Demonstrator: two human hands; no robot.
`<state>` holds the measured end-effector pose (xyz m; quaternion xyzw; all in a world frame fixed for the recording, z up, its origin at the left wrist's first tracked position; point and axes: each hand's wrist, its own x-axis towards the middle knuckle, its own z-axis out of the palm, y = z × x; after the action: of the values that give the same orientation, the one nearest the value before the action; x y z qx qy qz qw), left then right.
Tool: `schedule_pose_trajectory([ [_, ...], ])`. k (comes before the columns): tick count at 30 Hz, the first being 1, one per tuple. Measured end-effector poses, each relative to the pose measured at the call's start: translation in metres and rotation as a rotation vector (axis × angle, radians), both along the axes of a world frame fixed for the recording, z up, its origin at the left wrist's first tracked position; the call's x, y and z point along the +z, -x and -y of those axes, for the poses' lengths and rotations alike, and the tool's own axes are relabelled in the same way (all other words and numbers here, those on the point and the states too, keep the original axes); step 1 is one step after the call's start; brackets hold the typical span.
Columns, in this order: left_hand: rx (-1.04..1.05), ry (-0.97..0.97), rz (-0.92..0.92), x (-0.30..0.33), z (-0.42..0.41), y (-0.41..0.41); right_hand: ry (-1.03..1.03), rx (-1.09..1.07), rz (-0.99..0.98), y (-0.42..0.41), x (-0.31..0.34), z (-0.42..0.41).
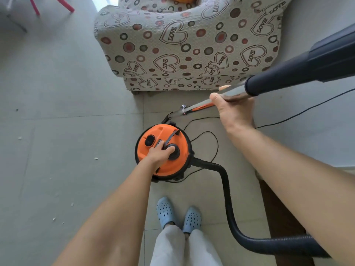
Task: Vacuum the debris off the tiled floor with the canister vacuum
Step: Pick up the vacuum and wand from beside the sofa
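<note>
The tiled floor (57, 93) fills the view, with an armchair (182, 45) in a hearts-and-circles cover at its far edge. Just in front of the chair sits the orange canister vacuum (163, 150), its black hose (228, 198) curling off toward the near right corner. The left hand (160, 153) is down on the lid — fingers curled round the black handle there. The right hand (233, 110) grips the metal wand (201, 103), raised above the floor. A thin power cord (215, 143) loops beside the canister. White debris (54, 218) — small flecks — dots the floor's left side.
</note>
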<state>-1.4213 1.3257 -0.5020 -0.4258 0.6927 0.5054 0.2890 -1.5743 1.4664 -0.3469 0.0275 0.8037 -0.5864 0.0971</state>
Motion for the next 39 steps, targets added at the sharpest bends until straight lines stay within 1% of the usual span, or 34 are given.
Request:
schedule_pose_trajectory([
  [4,0.135,-0.098,-0.096,0.016,0.005,-0.011,0.063,0.03,0.04,-0.026,-0.003,0.018],
  [7,0.258,-0.079,-0.181,0.03,0.008,-0.012,0.086,0.042,0.063,-0.048,-0.004,0.037],
  [9,0.407,-0.123,-0.267,0.043,0.01,-0.011,0.111,0.051,0.091,-0.064,-0.009,0.046],
  [13,0.836,-0.452,-0.397,0.067,0.014,-0.018,0.171,0.035,0.204,-0.102,-0.017,0.061],
  [15,0.96,-0.556,-0.414,0.074,0.018,-0.026,0.191,-0.002,0.229,-0.123,-0.018,0.066],
  [20,1.139,-0.757,-0.435,0.085,0.024,-0.05,0.293,0.004,0.333,-0.168,-0.019,0.069],
  [22,1.152,-0.848,-0.414,0.091,0.023,-0.059,0.317,-0.005,0.365,-0.185,-0.019,0.07],
  [25,1.154,-0.893,-0.383,0.095,0.021,-0.071,0.326,-0.036,0.394,-0.204,-0.022,0.07],
  [29,1.182,-1.021,-0.452,0.089,0.019,-0.095,0.427,-0.078,0.542,-0.232,-0.024,0.07],
  [30,1.174,-1.013,-0.458,0.086,0.019,-0.101,0.409,-0.084,0.593,-0.24,-0.023,0.07],
  [31,1.17,-0.988,-0.46,0.084,0.02,-0.106,0.334,-0.06,0.644,-0.249,-0.019,0.068],
  [32,1.174,-0.964,-0.457,0.082,0.021,-0.112,0.217,-0.003,0.698,-0.257,-0.016,0.064],
  [34,1.219,-0.933,-0.453,0.083,0.024,-0.123,0.003,0.168,0.834,-0.271,-0.007,0.056],
  [36,1.233,-0.885,-0.444,0.083,0.026,-0.135,-0.093,0.316,0.938,-0.287,0.005,0.052],
  [38,1.225,-0.825,-0.413,0.082,0.026,-0.147,-0.142,0.442,0.923,-0.301,0.016,0.057],
  [39,1.228,-0.793,-0.394,0.079,0.026,-0.154,-0.161,0.484,0.867,-0.307,0.018,0.062],
])
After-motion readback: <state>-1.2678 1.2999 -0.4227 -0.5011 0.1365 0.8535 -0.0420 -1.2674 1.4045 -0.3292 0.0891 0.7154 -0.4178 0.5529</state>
